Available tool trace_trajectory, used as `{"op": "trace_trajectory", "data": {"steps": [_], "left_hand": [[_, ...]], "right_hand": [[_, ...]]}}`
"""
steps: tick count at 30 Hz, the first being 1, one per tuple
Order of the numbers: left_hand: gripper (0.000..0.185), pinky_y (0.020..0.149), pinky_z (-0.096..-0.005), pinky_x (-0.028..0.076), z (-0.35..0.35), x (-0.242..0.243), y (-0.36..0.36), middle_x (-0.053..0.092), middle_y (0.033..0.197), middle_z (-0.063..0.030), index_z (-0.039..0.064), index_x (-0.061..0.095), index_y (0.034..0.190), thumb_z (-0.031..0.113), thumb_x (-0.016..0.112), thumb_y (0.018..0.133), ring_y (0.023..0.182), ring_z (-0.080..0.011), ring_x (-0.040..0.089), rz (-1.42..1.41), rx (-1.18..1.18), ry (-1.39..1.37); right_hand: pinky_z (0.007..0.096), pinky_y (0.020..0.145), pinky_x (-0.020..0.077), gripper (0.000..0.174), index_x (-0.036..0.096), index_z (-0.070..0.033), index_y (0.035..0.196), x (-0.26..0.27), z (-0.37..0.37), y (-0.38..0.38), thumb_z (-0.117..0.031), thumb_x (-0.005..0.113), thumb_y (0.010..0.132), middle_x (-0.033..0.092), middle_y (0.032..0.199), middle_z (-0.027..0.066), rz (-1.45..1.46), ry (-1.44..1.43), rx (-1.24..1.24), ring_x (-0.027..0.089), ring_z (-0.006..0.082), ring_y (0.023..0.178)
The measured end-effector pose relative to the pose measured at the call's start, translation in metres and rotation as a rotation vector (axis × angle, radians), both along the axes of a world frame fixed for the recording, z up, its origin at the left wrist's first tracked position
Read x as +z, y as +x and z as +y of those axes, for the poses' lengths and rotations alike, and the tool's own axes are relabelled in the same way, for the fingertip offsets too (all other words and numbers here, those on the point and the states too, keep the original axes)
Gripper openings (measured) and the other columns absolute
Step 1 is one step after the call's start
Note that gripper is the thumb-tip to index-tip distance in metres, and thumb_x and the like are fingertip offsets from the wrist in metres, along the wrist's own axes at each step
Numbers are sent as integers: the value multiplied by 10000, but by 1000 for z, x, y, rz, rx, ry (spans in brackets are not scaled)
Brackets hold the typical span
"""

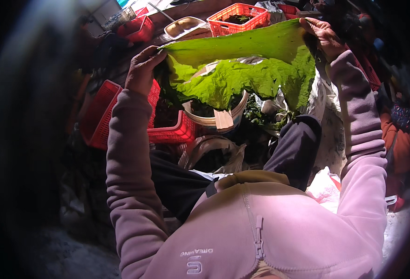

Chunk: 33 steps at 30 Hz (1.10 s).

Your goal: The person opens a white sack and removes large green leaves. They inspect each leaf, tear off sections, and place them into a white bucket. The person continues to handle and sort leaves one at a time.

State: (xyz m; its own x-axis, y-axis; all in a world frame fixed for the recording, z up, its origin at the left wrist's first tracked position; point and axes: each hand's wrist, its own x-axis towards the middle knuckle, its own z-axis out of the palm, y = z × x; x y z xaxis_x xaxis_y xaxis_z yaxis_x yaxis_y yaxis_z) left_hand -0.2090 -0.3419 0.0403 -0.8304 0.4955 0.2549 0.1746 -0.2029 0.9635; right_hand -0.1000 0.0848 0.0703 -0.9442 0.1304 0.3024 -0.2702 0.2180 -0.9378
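Note:
A broad, bright green sheet of what looks like seaweed [232,48] is stretched between my two hands in front of me. My left hand [143,68] pinches its upper left corner, and my right hand [323,36] grips the upper right corner. Light shines through the sheet's smooth upper band. The lower part hangs in wrinkles with a ragged edge, and a gap shows between the two layers. Below it stands a round bucket [239,111] with a flat piece of wood [223,120] at its rim. The sheet hides part of the bucket.
Left of the bucket stands a red plastic crate [171,134]. Dark green leafy pieces [257,113] lie at its right. Further off are another red crate [238,17] and a shallow pale scoop [184,27]. A person in orange [396,143] is at the right edge.

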Motion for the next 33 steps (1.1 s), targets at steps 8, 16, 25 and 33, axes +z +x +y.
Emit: {"op": "trace_trajectory", "data": {"steps": [8, 16, 25, 33], "left_hand": [[138, 616, -222, 441, -13, -3, -21, 610, 753, -20, 0, 643, 900, 102, 624, 809, 711, -88, 565, -6, 114, -17], [155, 658, -251, 451, -59, -72, 49, 588, 875, -94, -50, 614, 865, -63, 632, 712, 742, -147, 553, 388, 133, -236], [119, 633, -249, 474, -57, -264, 103, 622, 861, -61, 32, 681, 822, -11, 643, 718, 693, -125, 586, -344, 287, -670], [225, 691, -297, 519, -41, -266, 100, 633, 893, -109, -6, 561, 1049, 36, 519, 833, 765, -200, 638, -903, 304, -4]], "right_hand": [[202, 614, 328, 310, 577, 9, 1078, -26, 9, -31, -222, 562, 872, 581, 861, 12, 15, 52, -54, 472, 63, 705], [290, 900, 398, 277, 575, 63, 1073, -76, 3, 49, -113, 546, 861, 582, 1090, 123, 105, -47, 299, 547, 187, 1018], [366, 827, 448, 349, 593, -38, 1017, -247, -111, 102, -234, 670, 738, 589, 992, 125, -659, 1070, 585, 564, 300, 952], [324, 928, 407, 561, 479, 44, 1174, -284, -142, -29, -227, 704, 738, 550, 1162, 198, -286, 228, -2, 530, 260, 1092]]}}
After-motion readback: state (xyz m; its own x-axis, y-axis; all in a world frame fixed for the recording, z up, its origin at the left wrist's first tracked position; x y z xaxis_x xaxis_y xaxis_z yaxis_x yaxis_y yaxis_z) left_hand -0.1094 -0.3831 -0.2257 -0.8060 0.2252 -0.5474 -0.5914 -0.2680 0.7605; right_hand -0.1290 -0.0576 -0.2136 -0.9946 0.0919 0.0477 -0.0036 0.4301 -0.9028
